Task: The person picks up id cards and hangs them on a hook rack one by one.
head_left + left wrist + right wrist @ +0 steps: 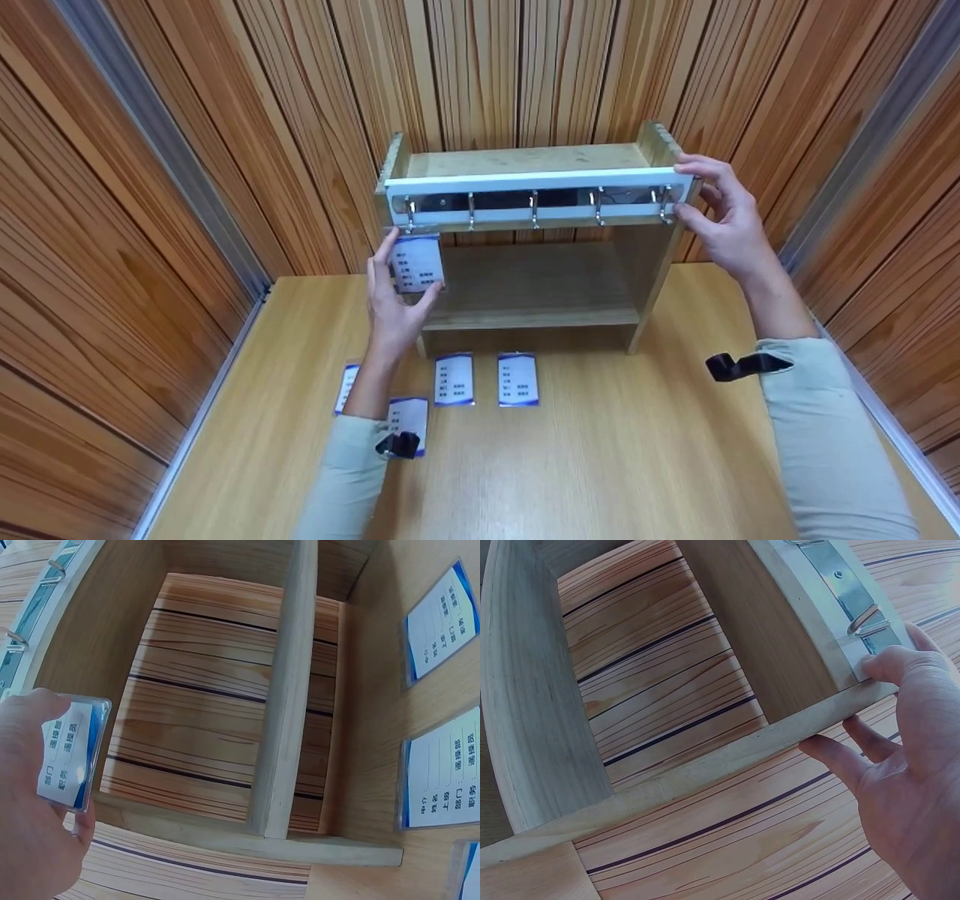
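While plank walls (300, 112) rise behind the shelf and to either side of it, the wooden table (600, 450) runs out beneath and in front of it, giving my arms their room on the near side. The shelf (649, 262) stands upright on that surface, and a pale hook rail (540, 180) runs across its upper front. At the shelf's upper right corner my right hand (724, 217) pinches the rail's end, thumb on its front and fingers around the shelf's outer side. At the shelf's left side my left hand (397, 311) holds a name card (418, 262) clamped between thumb and fingers, its long axis roughly upright and its printed face toward me. Four more cards (517, 379) lie on the table before the shelf's left half and middle, two partly hidden by my left arm (367, 390). What matters, I judge, is that the held card's top edge sits right at the foot of the leftmost hook (409, 214), so my left hand is the nearer one; I cannot tell whether card and hook are joined.
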`<state>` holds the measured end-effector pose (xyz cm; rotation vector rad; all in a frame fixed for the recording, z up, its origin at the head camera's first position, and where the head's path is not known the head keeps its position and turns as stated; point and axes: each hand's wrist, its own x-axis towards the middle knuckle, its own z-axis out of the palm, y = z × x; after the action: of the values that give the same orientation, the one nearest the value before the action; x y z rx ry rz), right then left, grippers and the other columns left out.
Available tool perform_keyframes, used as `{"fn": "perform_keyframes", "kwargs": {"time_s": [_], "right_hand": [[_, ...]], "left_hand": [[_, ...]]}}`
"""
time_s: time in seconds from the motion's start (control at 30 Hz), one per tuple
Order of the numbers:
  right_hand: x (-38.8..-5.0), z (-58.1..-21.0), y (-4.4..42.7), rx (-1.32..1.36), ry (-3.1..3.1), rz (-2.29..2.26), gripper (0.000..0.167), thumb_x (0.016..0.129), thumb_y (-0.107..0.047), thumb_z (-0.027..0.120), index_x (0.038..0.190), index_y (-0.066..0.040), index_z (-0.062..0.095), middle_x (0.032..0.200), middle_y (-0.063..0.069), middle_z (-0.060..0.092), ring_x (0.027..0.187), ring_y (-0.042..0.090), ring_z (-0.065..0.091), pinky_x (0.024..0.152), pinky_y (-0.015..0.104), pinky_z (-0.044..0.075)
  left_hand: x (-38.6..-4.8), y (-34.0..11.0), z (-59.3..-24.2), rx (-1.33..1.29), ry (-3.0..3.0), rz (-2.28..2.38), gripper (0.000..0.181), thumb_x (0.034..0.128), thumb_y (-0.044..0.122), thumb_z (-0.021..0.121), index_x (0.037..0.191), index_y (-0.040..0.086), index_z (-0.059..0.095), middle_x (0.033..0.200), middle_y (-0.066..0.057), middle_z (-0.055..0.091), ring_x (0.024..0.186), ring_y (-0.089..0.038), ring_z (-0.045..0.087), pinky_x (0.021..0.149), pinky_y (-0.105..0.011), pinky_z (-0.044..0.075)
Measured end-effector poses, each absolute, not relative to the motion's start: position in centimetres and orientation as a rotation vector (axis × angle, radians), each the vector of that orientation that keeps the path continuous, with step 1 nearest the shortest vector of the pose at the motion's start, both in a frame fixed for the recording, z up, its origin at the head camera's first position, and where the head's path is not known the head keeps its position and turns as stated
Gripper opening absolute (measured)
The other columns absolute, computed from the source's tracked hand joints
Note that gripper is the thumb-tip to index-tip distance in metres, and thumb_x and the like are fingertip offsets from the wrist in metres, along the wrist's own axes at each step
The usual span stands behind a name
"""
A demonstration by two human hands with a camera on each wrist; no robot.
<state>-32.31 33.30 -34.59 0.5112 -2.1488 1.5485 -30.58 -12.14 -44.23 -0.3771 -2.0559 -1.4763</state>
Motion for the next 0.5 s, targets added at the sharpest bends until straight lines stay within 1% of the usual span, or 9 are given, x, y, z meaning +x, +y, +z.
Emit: {"fn": "perform_keyframes", "kwargs": {"time_s": [0.13, 0.27, 0.4, 0.5], "right_hand": [[-32.2, -34.6, 33.4, 0.507, -2.152, 1.541, 0.048, 0.109, 0.003, 0.064, 0.156, -0.007, 0.058, 0.172, 0.0, 0.05, 0.159, 0.015, 0.041, 0.142, 0.055, 0.028], [-32.2, -34.5, 33.5, 0.521, -2.132, 1.549, 0.048, 0.108, 0.006, 0.063, 0.155, -0.004, 0.059, 0.17, -0.001, 0.052, 0.158, 0.015, 0.043, 0.138, 0.049, 0.032], [-32.2, -34.5, 33.6, 0.534, -2.113, 1.558, 0.048, 0.107, 0.009, 0.062, 0.154, -0.001, 0.059, 0.168, -0.002, 0.053, 0.157, 0.016, 0.043, 0.134, 0.045, 0.034], [-32.2, -34.6, 33.6, 0.534, -2.112, 1.557, 0.048, 0.107, 0.009, 0.062, 0.154, -0.001, 0.059, 0.168, -0.003, 0.053, 0.157, 0.016, 0.043, 0.135, 0.045, 0.034]], "left_hand": [[-30.3, -12.4, -44.5, -0.369, -2.073, -1.466, 0.089, 0.0973, 0.013, 0.085, 0.171, 0.016, 0.035, 0.161, -0.023, 0.046, 0.153, -0.041, 0.05, 0.118, -0.059, 0.054], [-30.2, -12.7, -45.1, -0.391, -2.076, -1.459, 0.089, 0.0966, 0.015, 0.085, 0.172, 0.013, 0.036, 0.158, -0.022, 0.049, 0.146, -0.039, 0.053, 0.113, -0.056, 0.054], [-30.1, -13.0, -45.5, -0.405, -2.085, -1.465, 0.091, 0.0963, 0.015, 0.085, 0.173, 0.012, 0.036, 0.157, -0.023, 0.049, 0.143, -0.038, 0.052, 0.111, -0.059, 0.055], [-30.0, -13.3, -45.9, -0.403, -2.082, -1.479, 0.09, 0.0963, 0.014, 0.084, 0.173, 0.012, 0.036, 0.158, -0.023, 0.049, 0.144, -0.039, 0.052, 0.112, -0.064, 0.054]]}}
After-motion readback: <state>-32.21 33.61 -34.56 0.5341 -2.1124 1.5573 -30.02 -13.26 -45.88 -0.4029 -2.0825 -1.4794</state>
